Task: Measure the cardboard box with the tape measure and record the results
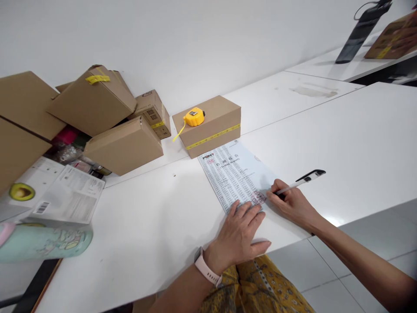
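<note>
A printed report sheet [232,174] with dense rows of text and a red stamp lies on the white table [146,226]. My left hand [241,232] rests flat on the sheet's near end, fingers spread, a pink watch on the wrist. My right hand [291,202] pinches a white pen with a black cap [301,180], its tip touching the sheet beside the red stamp. Just beyond the sheet stands a small cardboard box [211,126] with a yellow tape measure [194,117] on top.
Several cardboard boxes [97,104] are piled at the back left over a white packet with an avocado picture [48,191]. A mint-green bottle [42,243] lies at the left edge. Far right, a dark bag [361,30] and another box [392,39] sit on a neighbouring table.
</note>
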Demonstrator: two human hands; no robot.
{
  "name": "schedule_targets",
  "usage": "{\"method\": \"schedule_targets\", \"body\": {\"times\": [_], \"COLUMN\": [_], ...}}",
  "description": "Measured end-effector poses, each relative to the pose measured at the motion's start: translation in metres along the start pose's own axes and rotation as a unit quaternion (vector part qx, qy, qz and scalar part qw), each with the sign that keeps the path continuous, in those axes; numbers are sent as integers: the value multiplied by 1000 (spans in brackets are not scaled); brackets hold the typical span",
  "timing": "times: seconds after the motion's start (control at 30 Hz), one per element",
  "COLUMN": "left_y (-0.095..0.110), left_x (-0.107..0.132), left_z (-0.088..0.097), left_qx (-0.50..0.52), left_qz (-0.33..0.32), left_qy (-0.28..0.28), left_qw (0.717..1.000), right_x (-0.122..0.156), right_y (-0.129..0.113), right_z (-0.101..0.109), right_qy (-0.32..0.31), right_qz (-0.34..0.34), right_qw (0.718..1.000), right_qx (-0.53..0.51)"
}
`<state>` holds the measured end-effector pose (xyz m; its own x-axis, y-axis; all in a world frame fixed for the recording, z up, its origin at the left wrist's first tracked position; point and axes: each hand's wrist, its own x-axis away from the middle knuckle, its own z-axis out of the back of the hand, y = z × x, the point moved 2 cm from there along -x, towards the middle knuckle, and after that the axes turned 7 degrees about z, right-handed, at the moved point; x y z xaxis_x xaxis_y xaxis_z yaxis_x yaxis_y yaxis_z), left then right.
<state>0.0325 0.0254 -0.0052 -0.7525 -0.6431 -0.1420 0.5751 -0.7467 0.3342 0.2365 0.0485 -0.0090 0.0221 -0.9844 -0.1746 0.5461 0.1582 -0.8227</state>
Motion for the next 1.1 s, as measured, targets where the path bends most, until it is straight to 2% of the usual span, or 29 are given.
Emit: {"method": "schedule_targets", "body": {"times": [0.4, 0.9, 0.97, 1.1], "left_y": [0, 0, -1, -1], "left_x": [0, 0, -1, -1], "left_z": [0, 0, 0, 0], "left_qx": [8, 16, 19, 30], "left_qz": [1, 2, 4, 5], "left_qy": [-4, -5, -3, 0], "left_qw": [1000, 1000, 1000, 1000], "right_x": [1, 1, 1, 2], "right_y": [8, 4, 4, 3], "right_z": [-1, 1, 1, 3], "right_qy": [-11, 5, 17, 85], "right_qz": [9, 1, 3, 9], "right_qw": [1000, 1000, 1000, 996], "right_qx": [-7, -1, 8, 20]}}
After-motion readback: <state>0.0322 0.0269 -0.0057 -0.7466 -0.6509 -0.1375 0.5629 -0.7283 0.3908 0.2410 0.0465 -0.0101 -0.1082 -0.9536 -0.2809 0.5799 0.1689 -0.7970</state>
